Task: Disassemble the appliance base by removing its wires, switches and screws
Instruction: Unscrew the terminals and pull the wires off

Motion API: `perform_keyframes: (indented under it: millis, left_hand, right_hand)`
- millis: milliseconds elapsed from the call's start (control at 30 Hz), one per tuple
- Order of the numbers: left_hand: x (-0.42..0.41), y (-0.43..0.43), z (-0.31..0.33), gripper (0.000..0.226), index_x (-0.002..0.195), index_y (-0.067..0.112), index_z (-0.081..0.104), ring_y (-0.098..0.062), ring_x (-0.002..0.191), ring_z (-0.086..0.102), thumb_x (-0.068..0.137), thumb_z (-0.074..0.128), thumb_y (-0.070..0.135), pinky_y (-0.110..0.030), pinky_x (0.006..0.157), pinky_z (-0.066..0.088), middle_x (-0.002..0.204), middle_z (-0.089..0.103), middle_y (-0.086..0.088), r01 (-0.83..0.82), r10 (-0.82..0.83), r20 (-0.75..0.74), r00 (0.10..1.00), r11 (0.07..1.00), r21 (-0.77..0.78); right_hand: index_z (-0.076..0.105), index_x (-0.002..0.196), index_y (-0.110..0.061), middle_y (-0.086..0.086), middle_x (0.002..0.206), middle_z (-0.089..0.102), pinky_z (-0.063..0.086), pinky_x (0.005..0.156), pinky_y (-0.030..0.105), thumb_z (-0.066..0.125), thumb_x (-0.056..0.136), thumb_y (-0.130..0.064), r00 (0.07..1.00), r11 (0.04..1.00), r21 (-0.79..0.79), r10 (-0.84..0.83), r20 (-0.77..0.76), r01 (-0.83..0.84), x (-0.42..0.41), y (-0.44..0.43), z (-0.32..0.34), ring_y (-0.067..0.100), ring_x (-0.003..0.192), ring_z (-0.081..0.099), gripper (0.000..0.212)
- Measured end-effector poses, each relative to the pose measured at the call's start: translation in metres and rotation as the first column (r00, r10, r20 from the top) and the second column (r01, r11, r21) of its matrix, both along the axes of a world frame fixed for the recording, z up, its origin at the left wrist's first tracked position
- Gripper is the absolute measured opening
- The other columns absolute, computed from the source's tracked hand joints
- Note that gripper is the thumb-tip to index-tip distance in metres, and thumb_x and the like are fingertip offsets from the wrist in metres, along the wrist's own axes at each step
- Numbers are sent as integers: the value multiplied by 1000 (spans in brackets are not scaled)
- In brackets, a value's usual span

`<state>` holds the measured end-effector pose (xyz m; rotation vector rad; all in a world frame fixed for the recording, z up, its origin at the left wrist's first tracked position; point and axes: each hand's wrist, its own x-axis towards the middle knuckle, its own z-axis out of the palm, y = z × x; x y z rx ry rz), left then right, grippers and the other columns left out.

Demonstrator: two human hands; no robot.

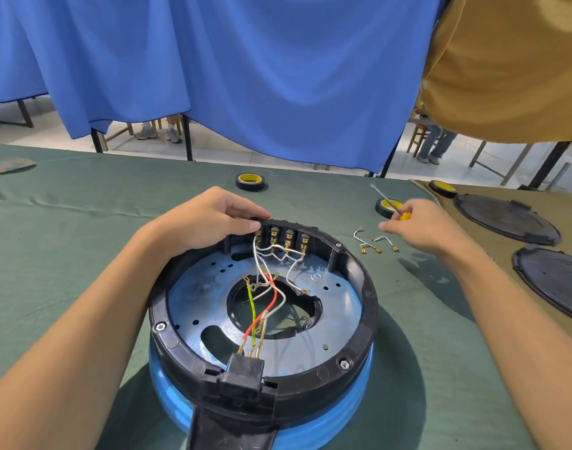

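The round appliance base (366,306), black rim over a blue body, lies upside down on the green cloth. Inside it white, red and yellow-green wires (265,297) run from a row of several switches (283,237) at the far rim to a black plug block (244,371) at the near rim. My left hand (210,219) grips the far rim, its thumb beside the leftmost switch. To the right of the base, my right hand (421,225) holds a small yellow-handled screwdriver (388,203) above the cloth. Hex screws (160,327) sit in the rim.
Loose short white wires with brass terminals (375,245) lie right of the base. Rolls of black tape (250,181) (388,206) (442,188) sit farther back. Two black round covers (505,219) (554,280) lie at the right. Blue and tan curtains hang behind the table.
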<state>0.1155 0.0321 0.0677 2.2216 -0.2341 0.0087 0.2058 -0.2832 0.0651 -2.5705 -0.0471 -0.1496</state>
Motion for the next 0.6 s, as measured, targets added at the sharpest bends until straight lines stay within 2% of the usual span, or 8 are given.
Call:
perform_keyframes:
  millis: [67,133,200,267,333,433,533,600]
  left_hand:
    - [0,0,0,21,101,38,72,3,96,66,92,65,20,-23,97,43,98,74,19,-10,10,-7,1000,1000,-5]
    - [0,1,0,20,101,36,72,1,96,67,93,65,19,-23,95,44,97,74,17,-14,14,-14,1000,1000,-14]
    - [-2,1,0,20,102,32,73,-2,95,68,93,64,16,-23,95,45,97,75,14,-9,8,-26,1000,999,-33]
    - [-3,1,1,21,103,31,73,-2,95,68,94,63,15,-21,93,45,97,75,12,-10,8,-41,999,999,-49]
    - [-4,2,2,22,105,31,73,1,94,68,94,62,16,-19,89,44,97,75,13,-15,11,-58,998,998,-54]
    - [-4,2,3,20,107,29,72,4,93,66,94,63,17,-19,86,43,98,75,13,-23,20,-70,997,999,-44]
    - [-2,2,2,19,110,20,71,-7,101,68,94,62,14,-29,100,45,105,74,4,-26,19,-88,996,996,-81]
    - [-2,3,2,20,112,16,70,-10,103,67,95,61,13,-34,106,43,107,74,1,0,-8,-104,995,997,-78]
  right_hand:
    - [53,89,-22,5,90,62,46,72,40,64,89,-26,986,984,61,167,-23,-165,-17,10,21,20,78,55,12]
    - [52,92,-26,3,89,63,49,69,40,59,93,-20,937,938,28,345,-43,-344,-35,21,37,19,75,58,9]
    - [58,88,-29,-3,83,66,53,63,33,64,91,-19,862,860,-54,506,-37,-507,-51,34,49,16,68,64,12]
    - [66,87,-29,-8,74,67,53,56,26,72,86,-23,800,799,-25,600,0,-600,-62,47,59,13,59,66,9]
    - [71,89,-26,-10,68,68,49,52,24,78,80,-26,775,774,51,630,44,-631,-65,56,67,14,51,60,11]
    - [68,89,-18,-3,69,72,39,49,26,82,73,-27,777,760,191,628,25,-621,-63,65,73,15,50,43,23]
    - [70,82,-13,-2,69,71,38,46,18,84,71,-21,776,738,280,629,42,-614,-61,74,70,9,50,48,19]
    - [72,79,-9,2,65,68,40,44,19,84,71,-12,792,715,366,599,120,-596,-58,79,64,11,50,52,15]
